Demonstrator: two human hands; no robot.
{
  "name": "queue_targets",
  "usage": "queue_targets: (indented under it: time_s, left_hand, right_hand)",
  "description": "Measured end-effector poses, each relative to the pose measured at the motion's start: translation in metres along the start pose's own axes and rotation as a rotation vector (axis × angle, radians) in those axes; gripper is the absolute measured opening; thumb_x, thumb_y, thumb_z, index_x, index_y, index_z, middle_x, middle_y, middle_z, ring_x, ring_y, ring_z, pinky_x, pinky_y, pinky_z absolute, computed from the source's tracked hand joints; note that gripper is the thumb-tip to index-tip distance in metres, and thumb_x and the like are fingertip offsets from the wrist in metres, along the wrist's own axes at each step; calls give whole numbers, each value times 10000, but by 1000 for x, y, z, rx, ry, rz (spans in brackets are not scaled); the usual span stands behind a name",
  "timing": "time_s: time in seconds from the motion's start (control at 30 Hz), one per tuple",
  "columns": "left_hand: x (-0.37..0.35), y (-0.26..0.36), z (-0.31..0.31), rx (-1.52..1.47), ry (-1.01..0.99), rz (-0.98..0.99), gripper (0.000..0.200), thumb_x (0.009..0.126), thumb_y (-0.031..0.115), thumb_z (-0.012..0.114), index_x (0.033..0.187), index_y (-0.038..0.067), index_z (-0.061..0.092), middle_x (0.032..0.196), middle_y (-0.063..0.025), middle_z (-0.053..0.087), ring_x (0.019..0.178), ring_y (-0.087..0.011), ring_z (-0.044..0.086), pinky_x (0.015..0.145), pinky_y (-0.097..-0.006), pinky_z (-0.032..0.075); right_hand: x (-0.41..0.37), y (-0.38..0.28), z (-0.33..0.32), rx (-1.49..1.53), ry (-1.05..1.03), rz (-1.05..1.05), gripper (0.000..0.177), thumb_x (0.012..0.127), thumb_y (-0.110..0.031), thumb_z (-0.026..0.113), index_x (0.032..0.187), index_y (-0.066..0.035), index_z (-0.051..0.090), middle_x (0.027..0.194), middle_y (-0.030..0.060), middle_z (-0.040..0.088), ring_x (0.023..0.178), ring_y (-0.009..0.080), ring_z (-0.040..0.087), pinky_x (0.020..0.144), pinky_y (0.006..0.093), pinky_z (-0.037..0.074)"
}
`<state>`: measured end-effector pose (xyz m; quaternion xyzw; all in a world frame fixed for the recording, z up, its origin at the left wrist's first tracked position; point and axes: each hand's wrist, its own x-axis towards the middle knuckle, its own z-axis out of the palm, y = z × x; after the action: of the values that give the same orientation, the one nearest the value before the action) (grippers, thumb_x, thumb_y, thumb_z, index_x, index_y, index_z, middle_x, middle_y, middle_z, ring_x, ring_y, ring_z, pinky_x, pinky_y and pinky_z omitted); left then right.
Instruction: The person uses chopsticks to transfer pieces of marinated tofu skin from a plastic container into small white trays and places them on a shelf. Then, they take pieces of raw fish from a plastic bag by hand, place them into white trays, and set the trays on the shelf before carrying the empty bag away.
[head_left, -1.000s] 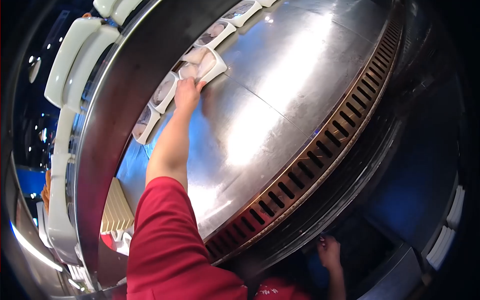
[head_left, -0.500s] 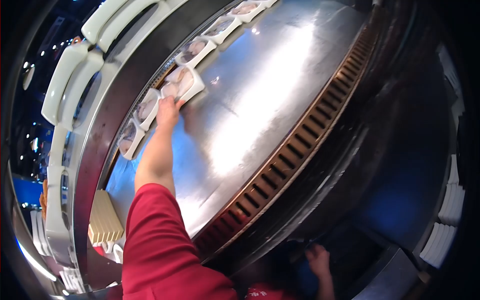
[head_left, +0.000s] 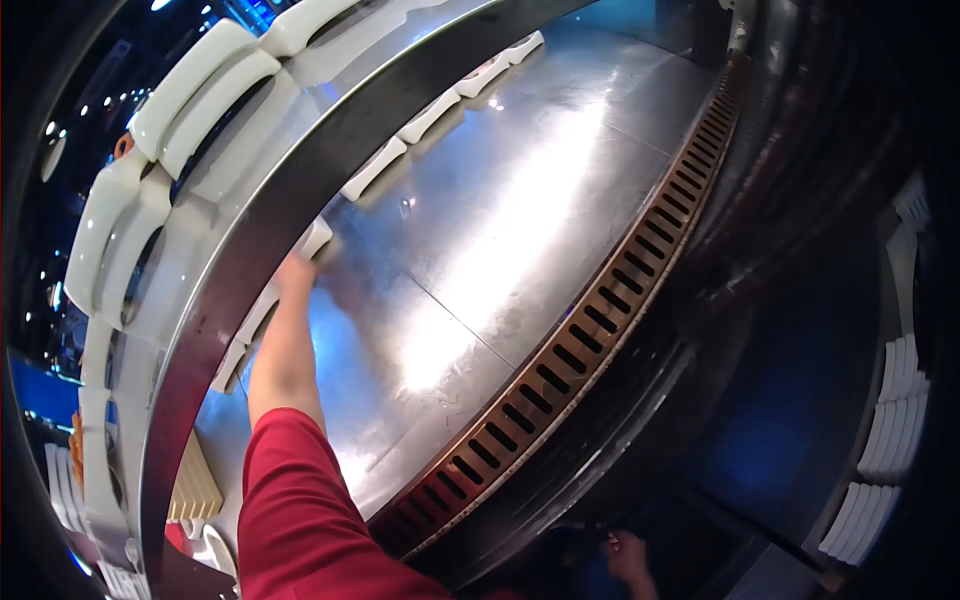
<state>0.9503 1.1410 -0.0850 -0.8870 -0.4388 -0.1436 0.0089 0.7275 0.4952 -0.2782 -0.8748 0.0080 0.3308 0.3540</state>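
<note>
My left hand [head_left: 296, 270] reaches over the metal counter and holds the near end of a white dish [head_left: 318, 238]; the shelf edge hides part of the fingers and most of the dish. White dishes stand in a row on both sides of it, such as one farther up [head_left: 375, 170] and one nearer me [head_left: 258, 315]. What lies in them is hidden by the shelf. Low at the bottom right, my right hand [head_left: 626, 560] is in shadow with its fingers curled in; whatever they hold is too dark to make out.
Above the row runs a dark shelf edge [head_left: 240, 240] with stacked white dishes [head_left: 190, 110] on it. A slotted brown grate [head_left: 560, 370] borders the metal counter [head_left: 450, 250]. Cream-coloured stacked trays [head_left: 195, 485] are at the lower left, and white stacks [head_left: 890, 430] at the far right.
The view has shifted, so the shelf edge now covers the dishes' contents. My left hand and its dish sit lower left, nearer the shelf. My right hand is lower and more curled.
</note>
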Motion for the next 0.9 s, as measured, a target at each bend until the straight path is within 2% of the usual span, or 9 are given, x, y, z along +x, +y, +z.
queue_targets:
  time_s: [0.03,0.2,0.27,0.37,0.5,0.6,0.63,0.7,0.9]
  left_hand:
    - [-8,37,-22,-45,-102,-2,609,691,73,639,1261,46,424,1364,-183,354,1260,-388,314,1018,-456,308]
    - [74,88,76,2,-129,373,716,769,137,575,1391,84,225,1434,-145,250,1343,-412,118,1059,-521,231]
    - [78,109,86,-84,-220,214,711,804,170,548,1403,88,173,1443,-134,228,1354,-391,92,1045,-550,240]
    - [61,128,45,-26,-203,247,615,809,235,588,1330,61,312,1421,-128,277,1298,-350,276,986,-559,312]
    - [15,128,37,66,-114,294,462,805,308,621,1182,78,485,1189,-138,530,1131,-306,496,890,-593,362]
    - [-31,102,37,81,-124,373,360,821,269,593,1122,85,521,1050,-143,603,1046,-323,532,807,-572,380]
    - [-52,84,33,18,-49,436,230,821,225,570,994,74,562,954,-142,601,934,-310,546,778,-537,358]
    - [-92,47,14,77,-104,447,255,823,241,579,1015,77,543,960,-127,596,946,-309,546,776,-533,363]
    - [-181,-60,-39,156,-223,411,256,814,247,604,1005,98,521,929,-92,573,962,-293,534,725,-504,406]
  right_hand:
    - [5,-3,-2,-12,-11,-5,284,716,-191,665,932,-6,648,789,149,650,741,273,645,679,356,507]
    - [19,-58,-12,-31,-112,29,288,718,-176,636,952,-10,645,809,161,648,740,278,643,683,336,506]
    - [17,-34,-3,-26,-80,33,294,718,-177,633,955,-5,642,806,167,646,737,284,643,676,334,504]
    - [6,-17,-7,-32,-81,53,302,721,-174,627,957,13,634,807,185,641,741,288,645,669,333,502]
    - [5,-11,-6,-65,-119,-45,297,731,-152,625,945,54,617,821,202,640,763,274,652,675,330,500]
    - [13,-20,-1,-3,4,-60,262,718,-154,640,906,28,628,795,205,626,724,312,635,652,377,494]
    - [11,-31,-6,-14,-21,-62,262,718,-154,640,906,28,628,795,205,626,724,312,635,652,377,494]
    - [9,-52,-11,52,-40,-37,244,749,-109,618,925,61,612,809,191,643,767,255,653,674,321,496]
    - [-3,-46,-7,66,-99,-78,227,755,-87,598,934,52,617,798,168,648,747,203,646,665,303,490]
